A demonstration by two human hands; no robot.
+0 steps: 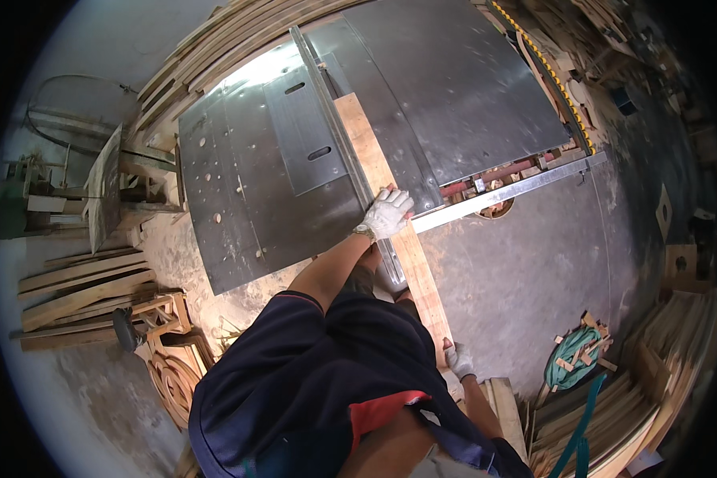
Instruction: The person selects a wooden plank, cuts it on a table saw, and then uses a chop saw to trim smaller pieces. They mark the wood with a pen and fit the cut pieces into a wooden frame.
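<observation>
Left hand (388, 213) gloved off-white, right hand (460, 360) greyer; board (366, 143) between and beyond them pale tan, darker knot specks, faint grain. Ahead of left hand: tabletop (462, 88) dark grey with white glare and scratch flecks, fence (329, 103) silver-grey, far-right strip (546, 80) dark with repeating yellow spots. Nearer than the hands, shirt (295, 350) navy, bright red patch (382, 410); right of right hand, sack (566, 355) teal-green.

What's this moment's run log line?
left hand: on board | right hand: holding board's near end | board: alongside metal fence, far part over metal table
</observation>
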